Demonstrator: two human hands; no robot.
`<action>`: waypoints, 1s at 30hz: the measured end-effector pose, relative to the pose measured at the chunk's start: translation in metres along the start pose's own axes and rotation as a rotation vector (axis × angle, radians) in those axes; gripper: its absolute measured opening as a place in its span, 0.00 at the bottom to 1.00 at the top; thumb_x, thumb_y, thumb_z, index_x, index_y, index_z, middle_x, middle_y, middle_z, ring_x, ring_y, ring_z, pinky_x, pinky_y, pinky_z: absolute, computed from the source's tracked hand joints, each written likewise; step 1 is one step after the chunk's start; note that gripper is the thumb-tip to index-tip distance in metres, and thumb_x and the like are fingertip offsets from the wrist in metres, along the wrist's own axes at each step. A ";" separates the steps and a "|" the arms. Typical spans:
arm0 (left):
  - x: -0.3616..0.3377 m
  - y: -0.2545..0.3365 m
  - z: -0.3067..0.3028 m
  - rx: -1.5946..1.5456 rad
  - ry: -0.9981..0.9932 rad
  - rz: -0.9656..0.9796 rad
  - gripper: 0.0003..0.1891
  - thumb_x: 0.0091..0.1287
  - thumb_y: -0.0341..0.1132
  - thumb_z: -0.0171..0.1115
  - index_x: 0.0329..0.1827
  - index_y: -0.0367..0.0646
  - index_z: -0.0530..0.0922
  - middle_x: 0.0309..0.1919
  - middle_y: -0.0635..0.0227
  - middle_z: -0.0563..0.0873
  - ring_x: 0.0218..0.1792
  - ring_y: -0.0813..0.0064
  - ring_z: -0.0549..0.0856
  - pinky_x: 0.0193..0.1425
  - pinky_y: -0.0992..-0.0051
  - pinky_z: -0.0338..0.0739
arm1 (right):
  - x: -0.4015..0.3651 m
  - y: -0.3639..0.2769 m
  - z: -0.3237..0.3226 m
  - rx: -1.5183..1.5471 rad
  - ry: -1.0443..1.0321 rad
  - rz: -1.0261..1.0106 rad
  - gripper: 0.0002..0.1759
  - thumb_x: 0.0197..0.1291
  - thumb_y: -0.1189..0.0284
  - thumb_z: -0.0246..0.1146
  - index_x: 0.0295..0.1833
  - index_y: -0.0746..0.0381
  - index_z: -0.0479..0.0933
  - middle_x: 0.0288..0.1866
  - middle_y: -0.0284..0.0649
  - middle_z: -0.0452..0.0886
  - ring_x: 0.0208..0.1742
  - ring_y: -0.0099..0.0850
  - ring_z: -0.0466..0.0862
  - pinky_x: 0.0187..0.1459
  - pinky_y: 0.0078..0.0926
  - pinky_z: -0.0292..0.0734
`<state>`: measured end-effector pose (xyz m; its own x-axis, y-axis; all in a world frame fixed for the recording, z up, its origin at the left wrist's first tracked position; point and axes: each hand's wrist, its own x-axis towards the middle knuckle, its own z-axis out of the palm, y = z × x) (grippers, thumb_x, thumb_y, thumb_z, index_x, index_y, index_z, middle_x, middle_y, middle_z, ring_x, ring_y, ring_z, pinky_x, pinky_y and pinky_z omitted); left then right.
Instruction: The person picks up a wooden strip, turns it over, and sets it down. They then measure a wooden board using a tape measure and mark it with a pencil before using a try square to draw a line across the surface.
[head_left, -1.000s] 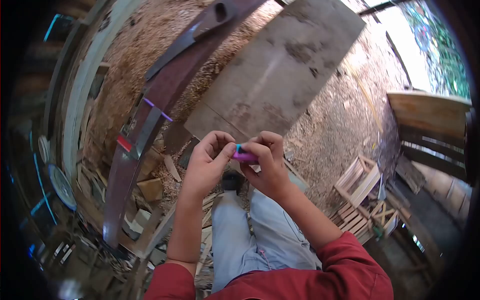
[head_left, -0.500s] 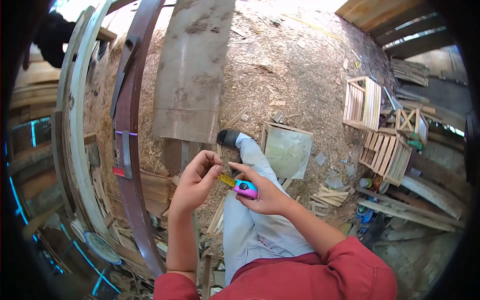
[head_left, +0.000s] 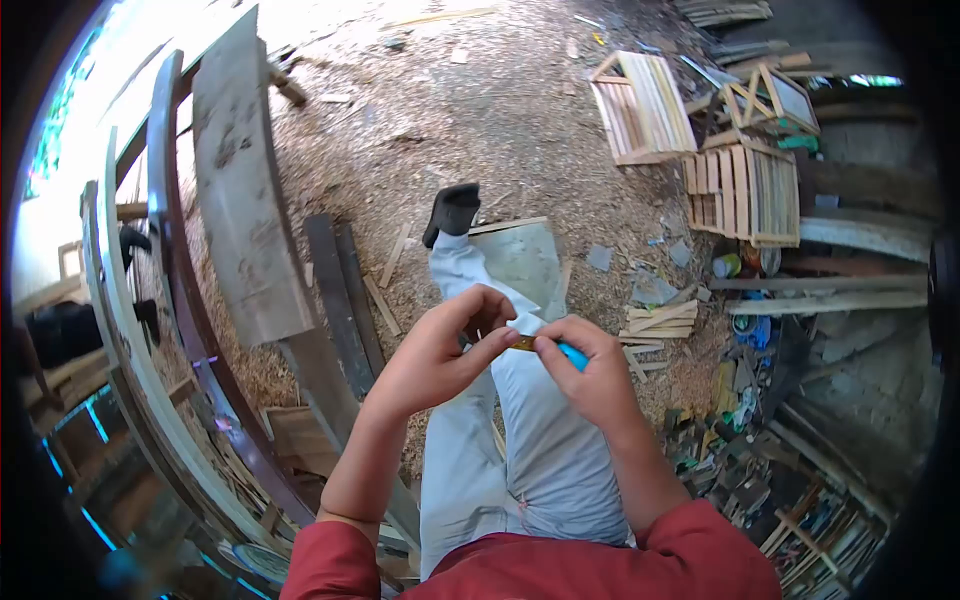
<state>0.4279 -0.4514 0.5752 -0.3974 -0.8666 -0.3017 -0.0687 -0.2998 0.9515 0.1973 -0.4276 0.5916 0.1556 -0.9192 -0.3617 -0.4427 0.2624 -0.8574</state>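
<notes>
Both my hands are in front of my thighs, close together. In my right hand (head_left: 592, 372) is a tape measure (head_left: 573, 356); a piece of its blue case shows beside the thumb, and the rest is hidden by the fingers. A short length of yellow tape blade (head_left: 524, 343) runs from the case toward my left hand (head_left: 450, 348). The thumb and fingers of my left hand are pinched at the blade's end. Beneath them are my light trousers (head_left: 550, 430).
At left a grey plank (head_left: 240, 200) and a maroon beam (head_left: 200, 330) run lengthwise. Slatted wooden crates (head_left: 650, 105) stand at right, near several small sticks (head_left: 660, 320). Wood shavings (head_left: 400, 140) cover the ground. A pale square panel (head_left: 525, 265) lies beside my shoe (head_left: 455, 210).
My view has turned, so planks and crates have shifted left. Both hands have moved right in the view, and the tape measure's case is now more covered by my right hand.
</notes>
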 end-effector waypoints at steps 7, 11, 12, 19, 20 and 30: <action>0.092 0.029 0.077 0.074 -0.074 0.010 0.08 0.81 0.32 0.71 0.51 0.35 0.84 0.39 0.71 0.88 0.43 0.82 0.83 0.54 0.72 0.80 | 0.010 0.021 -0.090 0.038 0.210 0.072 0.04 0.73 0.75 0.72 0.48 0.65 0.89 0.40 0.42 0.88 0.40 0.34 0.88 0.46 0.29 0.81; 0.155 0.037 0.104 0.110 -0.060 0.000 0.07 0.81 0.31 0.71 0.51 0.34 0.84 0.38 0.70 0.89 0.44 0.82 0.85 0.55 0.72 0.81 | 0.038 0.047 -0.129 0.167 0.287 0.088 0.06 0.75 0.72 0.72 0.49 0.64 0.88 0.38 0.40 0.88 0.38 0.27 0.86 0.44 0.29 0.81; 0.174 0.038 0.111 0.161 -0.043 -0.029 0.07 0.81 0.30 0.71 0.52 0.34 0.85 0.39 0.69 0.90 0.44 0.82 0.87 0.56 0.73 0.82 | 0.048 0.053 -0.141 0.241 0.284 0.149 0.07 0.75 0.71 0.72 0.51 0.64 0.88 0.38 0.39 0.89 0.38 0.25 0.86 0.43 0.29 0.81; 0.390 0.017 0.169 0.212 0.042 -0.077 0.10 0.78 0.29 0.74 0.56 0.35 0.84 0.43 0.67 0.92 0.48 0.78 0.92 0.57 0.72 0.85 | 0.209 0.153 -0.234 0.341 0.399 0.227 0.09 0.75 0.68 0.73 0.52 0.62 0.87 0.37 0.38 0.89 0.38 0.22 0.85 0.44 0.29 0.82; 0.424 0.007 0.176 0.239 0.050 -0.091 0.11 0.78 0.29 0.74 0.57 0.36 0.84 0.43 0.68 0.92 0.48 0.78 0.92 0.56 0.73 0.85 | 0.234 0.168 -0.255 0.370 0.391 0.252 0.09 0.75 0.69 0.73 0.52 0.62 0.87 0.38 0.40 0.90 0.39 0.25 0.88 0.45 0.31 0.83; 0.656 0.049 0.255 0.146 -0.070 -0.130 0.08 0.79 0.27 0.72 0.55 0.37 0.82 0.45 0.69 0.90 0.50 0.79 0.91 0.60 0.72 0.85 | 0.369 0.202 -0.458 0.345 0.416 0.341 0.08 0.74 0.69 0.72 0.51 0.62 0.87 0.42 0.43 0.92 0.44 0.32 0.92 0.49 0.34 0.84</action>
<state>-0.0690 -0.9327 0.4388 -0.4387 -0.7931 -0.4225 -0.2538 -0.3416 0.9049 -0.2393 -0.8481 0.4522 -0.3300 -0.7865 -0.5220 -0.0860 0.5757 -0.8131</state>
